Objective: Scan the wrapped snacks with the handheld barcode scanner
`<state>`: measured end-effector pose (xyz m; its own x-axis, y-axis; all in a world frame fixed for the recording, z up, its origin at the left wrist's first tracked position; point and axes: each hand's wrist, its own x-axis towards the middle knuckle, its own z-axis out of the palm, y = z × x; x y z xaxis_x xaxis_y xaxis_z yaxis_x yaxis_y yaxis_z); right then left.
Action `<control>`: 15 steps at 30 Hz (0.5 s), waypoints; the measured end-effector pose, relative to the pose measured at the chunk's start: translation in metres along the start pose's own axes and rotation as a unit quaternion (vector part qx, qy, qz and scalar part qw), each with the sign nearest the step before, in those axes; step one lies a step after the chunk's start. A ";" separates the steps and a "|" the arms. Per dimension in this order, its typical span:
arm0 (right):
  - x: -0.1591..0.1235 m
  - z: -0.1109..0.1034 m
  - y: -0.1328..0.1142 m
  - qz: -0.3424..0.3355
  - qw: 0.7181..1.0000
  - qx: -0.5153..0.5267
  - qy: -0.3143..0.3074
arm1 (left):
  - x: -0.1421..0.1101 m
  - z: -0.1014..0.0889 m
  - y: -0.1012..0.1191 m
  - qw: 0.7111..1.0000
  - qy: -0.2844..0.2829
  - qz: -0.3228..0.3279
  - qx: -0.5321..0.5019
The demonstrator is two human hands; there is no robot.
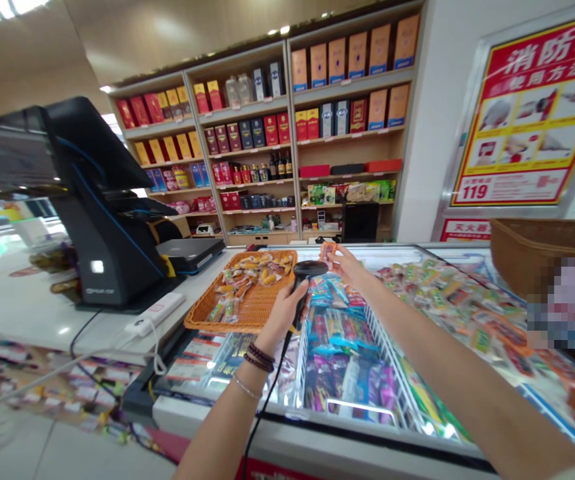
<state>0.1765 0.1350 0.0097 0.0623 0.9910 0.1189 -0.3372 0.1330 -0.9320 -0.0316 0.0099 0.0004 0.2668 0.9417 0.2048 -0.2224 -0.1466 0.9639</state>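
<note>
left hand [282, 317]: clamped around black corded barcode scanner [307, 270] | right hand [347, 267]: pinching small orange packet [327, 253], just beside scanner head, above chest freezer [327, 433] | wicker tray [202, 313] of snack packets at left, on freezer edge | red wall sign [532, 113]: "消防栓", "119"

Wooden shelves [291, 133] of boxed liquor and bottles rise behind a black checkout terminal [102, 220], and a red fire hydrant poster [532, 113] (119 printed at its foot) hangs on the right wall.
</note>
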 end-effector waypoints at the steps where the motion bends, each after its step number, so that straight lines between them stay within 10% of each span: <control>1: 0.000 -0.002 0.000 -0.003 1.000 -0.001 -0.001 | 0.000 0.000 0.000 1.000 0.000 -0.002 0.000; 15: 0.003 -0.021 0.001 -0.014 1.000 -0.009 -0.003 | -0.005 0.007 0.005 1.000 -0.025 -0.009 -0.009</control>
<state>0.1964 0.1381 0.0020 0.0665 0.9870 0.1465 -0.3193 0.1602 -0.9340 -0.0279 0.0023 0.0048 0.3177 0.9277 0.1962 -0.2331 -0.1242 0.9645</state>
